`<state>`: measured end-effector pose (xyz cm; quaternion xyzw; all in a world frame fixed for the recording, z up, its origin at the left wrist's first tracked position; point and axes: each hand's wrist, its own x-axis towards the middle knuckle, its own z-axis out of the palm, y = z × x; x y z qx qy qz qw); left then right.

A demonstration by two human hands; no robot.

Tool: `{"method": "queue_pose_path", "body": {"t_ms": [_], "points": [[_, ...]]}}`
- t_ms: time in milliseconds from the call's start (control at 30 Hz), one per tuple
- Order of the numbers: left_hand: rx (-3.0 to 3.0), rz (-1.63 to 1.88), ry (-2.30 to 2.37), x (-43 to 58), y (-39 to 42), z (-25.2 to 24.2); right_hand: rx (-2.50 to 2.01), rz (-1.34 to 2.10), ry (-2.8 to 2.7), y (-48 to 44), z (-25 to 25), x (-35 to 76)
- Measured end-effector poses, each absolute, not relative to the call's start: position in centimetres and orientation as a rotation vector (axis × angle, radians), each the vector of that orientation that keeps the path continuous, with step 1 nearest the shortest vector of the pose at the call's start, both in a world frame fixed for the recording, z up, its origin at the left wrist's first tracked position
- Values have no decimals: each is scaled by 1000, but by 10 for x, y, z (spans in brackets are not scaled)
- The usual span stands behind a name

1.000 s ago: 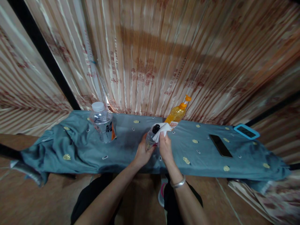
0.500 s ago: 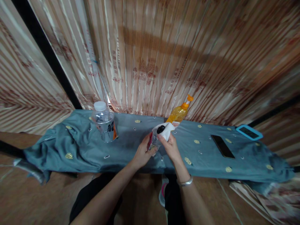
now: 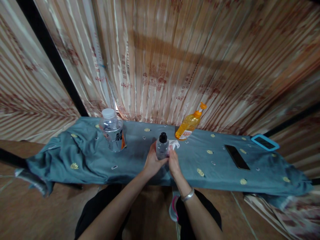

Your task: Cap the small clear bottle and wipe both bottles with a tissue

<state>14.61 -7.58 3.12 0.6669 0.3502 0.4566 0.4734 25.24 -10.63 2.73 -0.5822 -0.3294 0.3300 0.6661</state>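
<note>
My left hand [image 3: 153, 162] is wrapped round a small clear bottle [image 3: 162, 150] with a black cap, held upright over the blue-grey cloth [image 3: 82, 160] that covers a long table. My right hand [image 3: 173, 162] pinches a white tissue [image 3: 173, 144] against the right side of that bottle. A silver bangle [image 3: 187, 195] sits on my right wrist.
A large clear bottle [image 3: 111, 130] with a white cap stands at the left. An orange squeeze bottle [image 3: 188, 123] stands behind the hands by the striped curtain [image 3: 162, 60]. A black phone [image 3: 237, 156] and a blue-framed device [image 3: 265, 142] lie at the right.
The tissue was over the bottle's cap; my right hand has drawn it down to the bottle's right side, baring the black cap. The bottle now stands more upright.
</note>
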Motion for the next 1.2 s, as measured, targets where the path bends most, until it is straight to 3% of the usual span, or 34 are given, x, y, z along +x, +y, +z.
{"method": "queue_pose_path", "body": {"t_ms": [300, 500, 833, 1200], "points": [[1421, 1099, 901, 131, -65, 38, -1373, 863, -760, -100, 7, 246], [1361, 1179, 1041, 103, -52, 39, -1574, 481, -856, -98, 14, 291], [1401, 1272, 1196, 59, -48, 55, -1912, 277, -1520, -73, -20, 237], [1433, 1338, 1222, 48, -51, 66, -1619, 314, -2183, -99, -4, 207]]}}
